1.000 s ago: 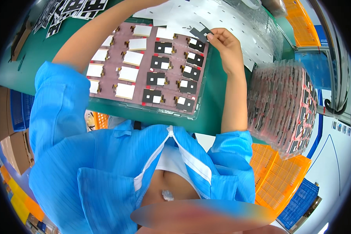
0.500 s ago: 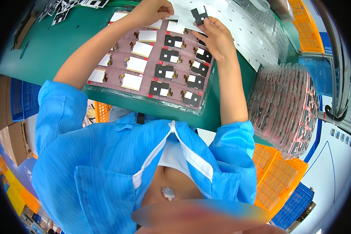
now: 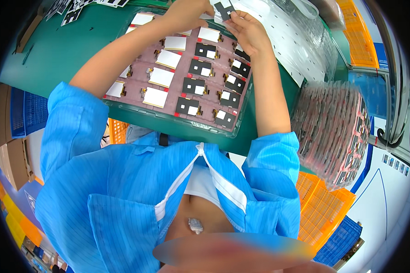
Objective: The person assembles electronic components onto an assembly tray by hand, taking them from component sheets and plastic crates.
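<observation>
My right hand [image 3: 251, 34], at the far right of the tray, pinches a thin black cut-out sheet [image 3: 224, 9] between thumb and fingers. Just left of it is my left hand [image 3: 187, 17], its fingers curled close to the sheet, near the top edge of the view. What those left fingers hold, if anything, I cannot make out. Below both hands lies a pinkish tray [image 3: 177, 77] in a clear plastic rim. Its left columns carry white flat panels [image 3: 161, 77] with small gold connectors. Black sheets with white squares [image 3: 194, 86] cover panels in the right columns.
A tall stack of filled clear trays [image 3: 328, 132] stands at the right table edge. White dotted sheets [image 3: 278, 43] lie beyond my right hand. Black-and-white patterned cards [image 3: 73, 11] lie far left on the green table [image 3: 54, 54]. An orange crate [image 3: 323, 209] sits below right.
My right hand has drawn the black sheet slightly left and farther away. My left hand has moved a little right and away, bringing both hands closer together. The tray appears shifted slightly in view.
</observation>
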{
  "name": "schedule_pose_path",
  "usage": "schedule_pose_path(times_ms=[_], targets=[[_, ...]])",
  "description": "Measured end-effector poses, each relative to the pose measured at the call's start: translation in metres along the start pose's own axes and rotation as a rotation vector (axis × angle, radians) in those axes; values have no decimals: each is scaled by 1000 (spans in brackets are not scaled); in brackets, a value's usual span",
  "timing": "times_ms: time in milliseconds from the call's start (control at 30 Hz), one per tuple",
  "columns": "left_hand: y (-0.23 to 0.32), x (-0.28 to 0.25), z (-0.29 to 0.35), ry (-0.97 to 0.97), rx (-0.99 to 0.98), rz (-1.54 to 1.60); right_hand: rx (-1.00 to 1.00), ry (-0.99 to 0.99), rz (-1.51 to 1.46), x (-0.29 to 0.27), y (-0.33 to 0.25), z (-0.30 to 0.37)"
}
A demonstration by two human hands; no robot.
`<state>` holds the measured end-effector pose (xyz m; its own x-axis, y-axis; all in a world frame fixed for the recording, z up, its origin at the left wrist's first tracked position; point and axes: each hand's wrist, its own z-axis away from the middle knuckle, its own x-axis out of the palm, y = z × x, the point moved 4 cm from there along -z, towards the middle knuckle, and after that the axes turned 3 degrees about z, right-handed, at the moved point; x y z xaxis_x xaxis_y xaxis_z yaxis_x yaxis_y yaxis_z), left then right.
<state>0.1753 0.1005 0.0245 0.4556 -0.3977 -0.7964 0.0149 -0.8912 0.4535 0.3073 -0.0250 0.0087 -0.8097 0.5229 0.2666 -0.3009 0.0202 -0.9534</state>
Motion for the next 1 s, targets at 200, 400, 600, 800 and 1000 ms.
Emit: schedule_pose_path(times_ms=[200,400,600,800,1000], targets=[[-13,-1,-8,112,118,1,27,-66,-10,-14,8,-28],[-49,11,-31,-149,24,-27,4,-7,30,-20,13,-64],[-34,9,-23,66,427,-1,-126,83,185,-34,24,-98],[-17,-1,-32,-168,26,-64,-349,249,220,-52,19,-134],[-17,-25,-8,130,232,211,-295,219,182,-39,19,-125]])
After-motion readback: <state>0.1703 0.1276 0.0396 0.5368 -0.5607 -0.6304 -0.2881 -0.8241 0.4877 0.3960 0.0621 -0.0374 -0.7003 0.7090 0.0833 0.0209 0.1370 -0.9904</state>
